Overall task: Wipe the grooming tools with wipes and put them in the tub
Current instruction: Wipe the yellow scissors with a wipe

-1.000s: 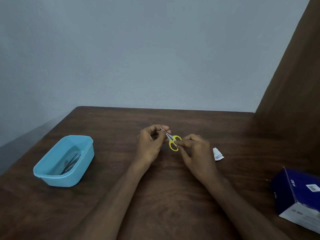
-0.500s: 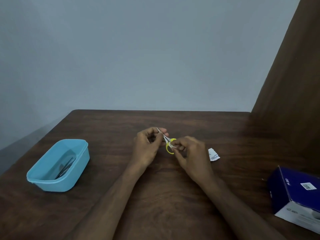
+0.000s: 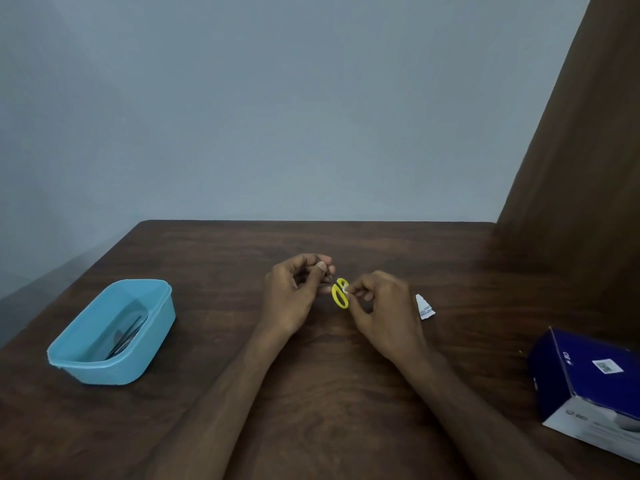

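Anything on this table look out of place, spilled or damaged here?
One small thing: a torn white wrapper lies loose on the table just right of the right hand, apart from the box. Otherwise fine: the tub sits upright with metal tools inside, and both hands hold the yellow-handled scissors.

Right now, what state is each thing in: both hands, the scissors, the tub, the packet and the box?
Left hand: grips the blade end of the scissors.
Right hand: pinches a small white wipe against the handle.
Small yellow-handled scissors: held above the table, closed.
Light blue plastic tub: open, metal tools inside.
Torn white packet: lying on the table.
Dark blue cardboard box: on its side.
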The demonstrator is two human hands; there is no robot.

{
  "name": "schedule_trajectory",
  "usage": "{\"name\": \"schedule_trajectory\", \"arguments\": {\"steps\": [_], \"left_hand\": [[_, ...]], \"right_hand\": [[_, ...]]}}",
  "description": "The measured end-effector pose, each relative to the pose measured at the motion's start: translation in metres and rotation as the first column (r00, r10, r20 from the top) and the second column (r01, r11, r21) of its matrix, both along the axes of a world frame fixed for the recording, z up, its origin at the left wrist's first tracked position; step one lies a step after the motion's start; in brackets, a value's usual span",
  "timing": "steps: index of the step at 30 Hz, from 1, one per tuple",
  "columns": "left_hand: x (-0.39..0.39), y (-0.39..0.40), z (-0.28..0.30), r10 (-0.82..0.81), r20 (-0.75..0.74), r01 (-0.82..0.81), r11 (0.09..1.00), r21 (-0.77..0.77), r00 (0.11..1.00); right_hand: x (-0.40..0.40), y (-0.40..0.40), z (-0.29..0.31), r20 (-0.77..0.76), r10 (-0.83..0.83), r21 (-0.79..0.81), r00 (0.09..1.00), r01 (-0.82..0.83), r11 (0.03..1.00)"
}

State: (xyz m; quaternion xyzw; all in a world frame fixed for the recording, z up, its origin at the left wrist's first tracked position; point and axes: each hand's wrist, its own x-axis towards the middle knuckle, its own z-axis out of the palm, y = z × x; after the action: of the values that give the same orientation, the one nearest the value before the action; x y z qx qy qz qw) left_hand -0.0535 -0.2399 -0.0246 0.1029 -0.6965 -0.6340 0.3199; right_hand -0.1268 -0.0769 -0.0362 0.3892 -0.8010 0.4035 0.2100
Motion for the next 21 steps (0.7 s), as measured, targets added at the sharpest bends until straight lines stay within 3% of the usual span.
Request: {"name": "schedule_trajectory", "arguments": {"steps": [3,7,12,14,21], "left_hand": [[0.0001,0.0008,-0.0011,-0.021,0.005,0.021,0.999,-0.031,1.000],[0.0024,0.0041,-0.0006,-0.046,0.039,0.053,0.979,-0.195,0.998],[-0.0011,0.0018,0.0009,0.030,-0.017,-0.030,0.999,0.012,0.999],[-0.0027,0.0010,0.0004,0.040,-0.021,-0.039,0.999,0.016,0.999],[0.0037,0.0095,0.0002,-0.041,0.006,0.041,0.981,-0.188,0.999]], "right_hand": [[0.0008,-0.0006,0.0027,-0.010,0.013,-0.021,1.000,-0.013,1.000],[0.0056,-0.0038,0.0058,-0.056,0.046,-0.051,0.997,-0.049,0.997],[0.0030,-0.0018,0.0025,0.005,0.011,-0.023,1.000,-0.011,1.000],[0.0022,-0.0003,0.0025,0.020,-0.007,-0.014,1.000,0.007,1.000],[0.0073,0.0002,0.0086,-0.031,0.038,-0.062,0.999,-0.039,0.997]]}}
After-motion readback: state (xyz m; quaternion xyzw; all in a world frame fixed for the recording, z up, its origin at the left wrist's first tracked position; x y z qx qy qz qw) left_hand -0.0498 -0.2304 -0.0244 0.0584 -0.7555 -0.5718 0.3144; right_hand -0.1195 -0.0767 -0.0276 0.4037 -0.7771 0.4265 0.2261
